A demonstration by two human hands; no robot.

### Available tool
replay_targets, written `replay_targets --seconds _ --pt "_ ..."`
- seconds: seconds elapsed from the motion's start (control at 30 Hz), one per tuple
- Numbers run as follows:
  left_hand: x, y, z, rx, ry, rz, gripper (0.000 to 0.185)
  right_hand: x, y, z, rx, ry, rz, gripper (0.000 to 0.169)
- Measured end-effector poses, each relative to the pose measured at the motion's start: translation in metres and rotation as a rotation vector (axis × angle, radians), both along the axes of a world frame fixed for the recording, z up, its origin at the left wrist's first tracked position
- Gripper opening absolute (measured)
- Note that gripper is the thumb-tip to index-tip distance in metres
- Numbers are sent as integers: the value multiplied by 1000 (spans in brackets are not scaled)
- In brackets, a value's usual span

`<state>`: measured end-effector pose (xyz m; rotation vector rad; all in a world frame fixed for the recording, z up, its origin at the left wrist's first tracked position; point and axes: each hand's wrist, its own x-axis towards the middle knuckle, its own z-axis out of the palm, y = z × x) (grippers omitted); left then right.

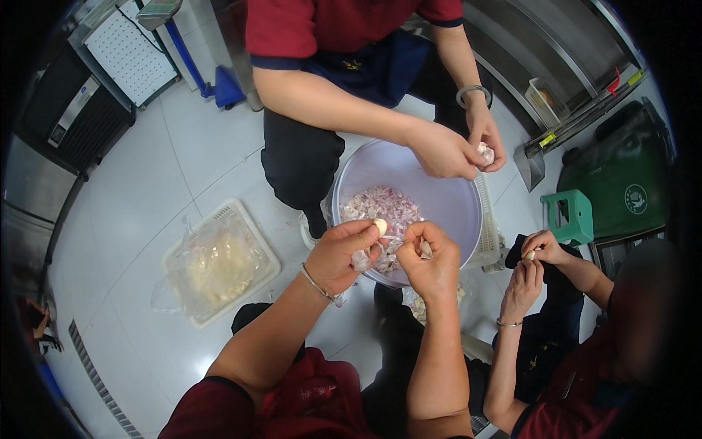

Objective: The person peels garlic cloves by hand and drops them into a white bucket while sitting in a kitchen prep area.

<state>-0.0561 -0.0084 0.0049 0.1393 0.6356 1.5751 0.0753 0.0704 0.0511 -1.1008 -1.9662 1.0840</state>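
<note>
My left hand holds a partly bared garlic clove between thumb and forefinger, with an unpeeled piece of garlic lower in the same fingers. Close by on the right, my right hand pinches a strip of skin by the clove and has another garlic piece in its fingers. Both hands are over the near rim of a large round tub, where a heap of pinkish garlic skins lies. Left of the tub, a white plastic basket holds a clear bag of pale peeled garlic cloves.
Across the tub, a co-worker's hands hold a garlic bulb. Another co-worker's hands hold a clove at the right. A green stool, green bin and dustpan stand beyond. More cloves lie below the tub.
</note>
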Motion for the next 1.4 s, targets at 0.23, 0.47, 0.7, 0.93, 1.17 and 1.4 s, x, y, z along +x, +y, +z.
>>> replay_targets --seconds 0.23,0.47,0.7,0.93,1.17,1.4 --pt "0 2 -3 40 174 189 22 -1 -4 4 -51 -28 12 7" --pt "3 2 4 -11 416 230 22 2 -1 7 -204 191 -76 4" --pt "4 2 10 1 486 257 24 11 10 -7 -136 55 -151 8" --pt "12 1 16 31 602 245 24 -1 0 5 -511 218 -20 7" --pt "12 2 14 55 605 218 18 -1 1 -2 -592 298 0 7" --pt "11 -2 12 -22 570 192 18 -1 0 1 -538 233 -18 4"
